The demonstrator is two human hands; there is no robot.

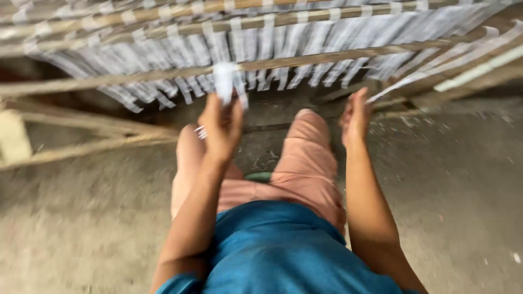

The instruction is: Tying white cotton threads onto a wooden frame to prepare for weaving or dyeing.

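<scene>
Pinching a white strip [224,81] between its fingertips, the left hand [220,128] lifts it toward the middle bamboo rail [305,57] of the low rack [65,139], where rows of similar white strips [327,41] already hang. The grip is narrow and closed on the strip's lower end. The right hand [355,117] is raised just beside the rail, fingers loosely extended, holding nothing that I can make out; motion blur hides detail. The risk, as I judge it: the limp strip may slip from so light a pinch and fall to the dusty concrete floor [463,179], or a hand may brush the hung strips and knock them off the rail.
</scene>
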